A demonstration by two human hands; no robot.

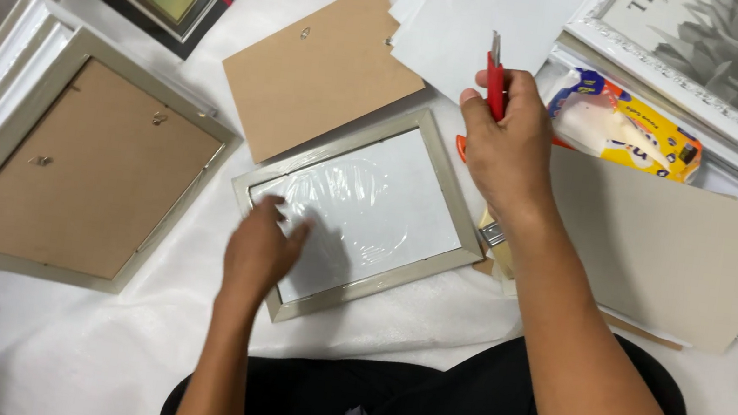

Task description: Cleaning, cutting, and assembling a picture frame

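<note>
Resting on the glass of the pale rectangular picture frame (359,216) lying face-down at centre, the left hand (260,251) has loose, released fingers. The right hand (510,145), further right, grasps red-handled scissors (495,82). Pressing flat and gently seems wise, with blades away from the glass.

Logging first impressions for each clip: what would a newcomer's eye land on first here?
Probably the red-handled scissors gripped upright in the right hand, just above centre. Next, the open silver picture frame lying face down in the middle, glass glinting, with the left hand resting on its lower left part. A loose brown backing board lies just above it, and a larger backed frame fills the left side.
</note>
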